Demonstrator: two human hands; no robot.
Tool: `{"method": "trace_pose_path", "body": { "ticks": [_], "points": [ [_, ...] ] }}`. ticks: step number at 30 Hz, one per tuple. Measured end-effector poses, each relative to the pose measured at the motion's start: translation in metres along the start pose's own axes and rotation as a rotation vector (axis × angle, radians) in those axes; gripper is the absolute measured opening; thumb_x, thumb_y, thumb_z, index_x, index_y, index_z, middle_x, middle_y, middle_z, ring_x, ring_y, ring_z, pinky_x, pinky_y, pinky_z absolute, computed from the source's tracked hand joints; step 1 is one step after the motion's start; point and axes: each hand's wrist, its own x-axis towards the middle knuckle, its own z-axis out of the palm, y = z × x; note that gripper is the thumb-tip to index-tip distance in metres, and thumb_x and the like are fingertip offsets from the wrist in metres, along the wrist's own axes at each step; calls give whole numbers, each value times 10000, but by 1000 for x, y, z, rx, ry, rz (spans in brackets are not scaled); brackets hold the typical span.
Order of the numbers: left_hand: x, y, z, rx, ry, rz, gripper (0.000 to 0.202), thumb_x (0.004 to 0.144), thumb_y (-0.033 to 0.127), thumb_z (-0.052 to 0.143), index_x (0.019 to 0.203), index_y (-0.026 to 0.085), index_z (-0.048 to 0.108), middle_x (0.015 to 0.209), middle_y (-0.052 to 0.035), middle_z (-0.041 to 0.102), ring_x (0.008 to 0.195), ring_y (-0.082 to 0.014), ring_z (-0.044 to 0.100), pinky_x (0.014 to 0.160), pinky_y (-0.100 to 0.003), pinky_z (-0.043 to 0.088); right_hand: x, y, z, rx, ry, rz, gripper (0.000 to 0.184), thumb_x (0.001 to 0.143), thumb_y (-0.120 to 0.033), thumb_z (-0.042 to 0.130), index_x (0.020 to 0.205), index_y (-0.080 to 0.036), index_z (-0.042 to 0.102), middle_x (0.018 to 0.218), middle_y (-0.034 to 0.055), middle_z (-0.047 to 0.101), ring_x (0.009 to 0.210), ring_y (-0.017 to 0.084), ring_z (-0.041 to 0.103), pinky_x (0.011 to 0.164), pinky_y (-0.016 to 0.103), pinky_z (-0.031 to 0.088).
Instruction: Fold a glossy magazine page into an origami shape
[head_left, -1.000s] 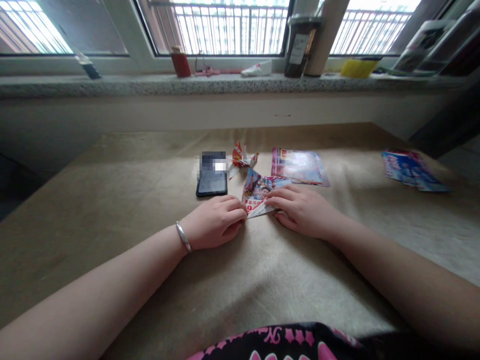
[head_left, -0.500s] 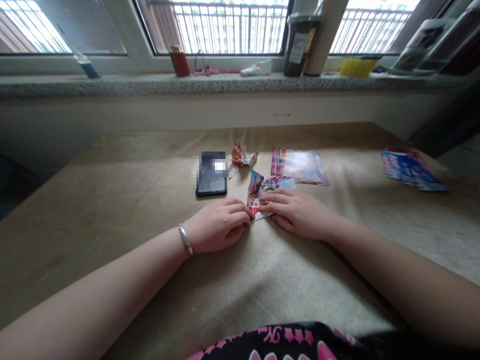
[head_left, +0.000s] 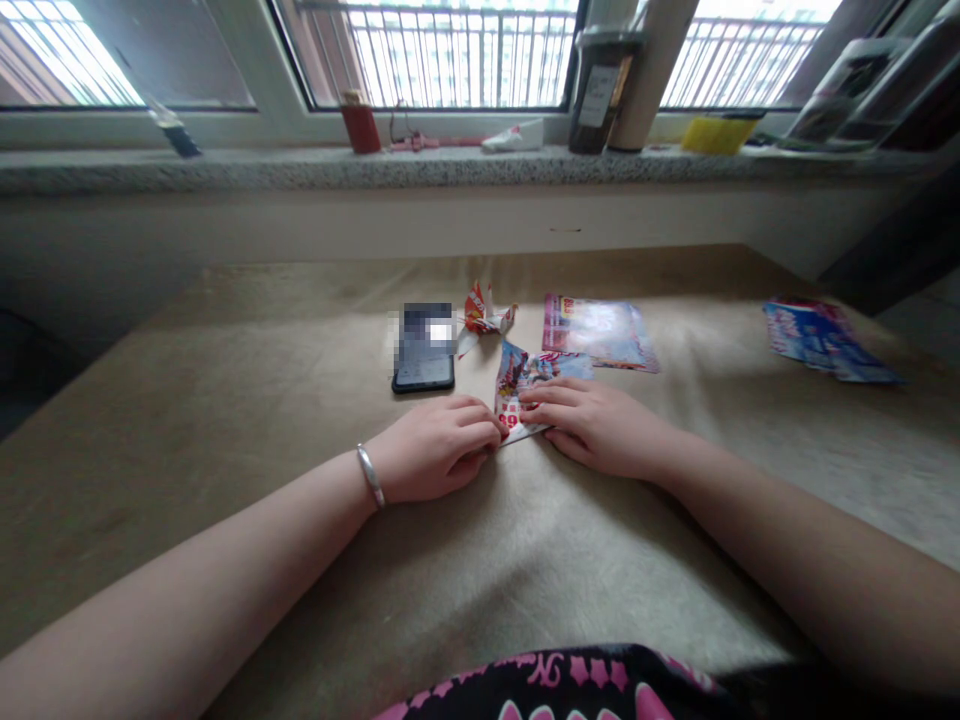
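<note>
A colourful printed sheet of paper (head_left: 513, 385) with a raised, folded left edge lies on the table between my hands. My left hand (head_left: 442, 447), with a silver bangle at its wrist, has its fingers curled and pinched at the sheet's lower left corner; the thumb tip is partly hidden. Stretched flat across the right part of the paper, my right hand (head_left: 600, 425) presses it down and covers some of the print. Just beyond the sheet stands a folded paper crane (head_left: 486, 315), red and white. A dark phone (head_left: 424, 350) lies left of the crane.
Printed sheets (head_left: 600, 332) lie behind my right hand, and several blue printed papers (head_left: 825, 340) are fanned at the far right. Along the stone windowsill (head_left: 450, 172) stand a red lighter-like object (head_left: 361, 125), a dark lidded container (head_left: 600, 95) and a yellow item (head_left: 720, 133).
My left fingertips have shifted very slightly, and a little more of the sheet's lower left corner and bottom edge shows. My right hand stays in place.
</note>
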Motion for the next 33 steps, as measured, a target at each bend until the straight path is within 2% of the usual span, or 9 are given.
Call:
{"method": "trace_pose_path", "body": {
  "ticks": [4, 11, 16, 18, 23, 26, 33],
  "points": [
    [0, 0, 0, -6, 1, 15, 184, 792, 100, 461, 911, 169, 583, 993, -70, 627, 965, -193, 551, 855, -342, 474, 0, 1, 0, 8, 13, -7, 276, 865, -182, 475, 1086, -177, 640, 1233, 84, 602, 1108, 222, 547, 951, 410, 458],
    [0, 0, -4, -66, 12, 50, 110, 775, 104, 481, 795, 167, 570, 1014, -62, 635, 956, -192, 555, 849, -336, 473, -1, 3, 0, -1, 16, -16, 245, 863, -182, 477, 1026, -177, 661, 1196, 74, 625, 1059, 217, 568, 916, 388, 474],
    [-1, -2, -2, -56, 15, 4, 263, 829, 124, 452, 1049, 170, 589, 1016, -72, 631, 940, -186, 560, 836, -335, 484, -2, 5, 1, 1, 27, -17, 259, 881, -183, 458, 1041, -184, 662, 1184, 71, 630, 1045, 211, 567, 900, 375, 473],
    [-1, -2, 0, -23, 11, 19, 282, 852, 136, 442, 1084, 187, 593, 1055, -66, 629, 974, -192, 551, 862, -347, 476, -1, 5, 1, 10, 34, -28, 264, 884, -174, 450, 1040, -186, 663, 1157, 72, 638, 1026, 204, 566, 882, 362, 474],
    [1, 3, 2, 59, 1, 2, 264, 859, 160, 456, 1074, 182, 606, 1076, -66, 620, 980, -202, 541, 869, -360, 476, 3, -3, -1, 25, 3, -87, 303, 882, -147, 430, 1067, -226, 656, 1066, 63, 653, 947, 189, 551, 820, 347, 468],
    [2, 5, 1, 77, 3, 2, 247, 859, 159, 458, 1053, 175, 609, 1068, -68, 620, 973, -202, 542, 860, -358, 480, 5, -7, -1, 0, -11, -85, 284, 895, -182, 424, 1047, -220, 660, 1027, 70, 652, 908, 191, 539, 790, 345, 458],
    [2, 3, 0, 51, 12, 26, 204, 861, 146, 447, 970, 170, 617, 1030, -66, 626, 954, -189, 543, 840, -339, 482, 2, -3, -5, -13, -20, -69, 248, 853, -153, 465, 964, -217, 677, 956, 65, 651, 845, 181, 547, 737, 303, 437]
  ]
}}
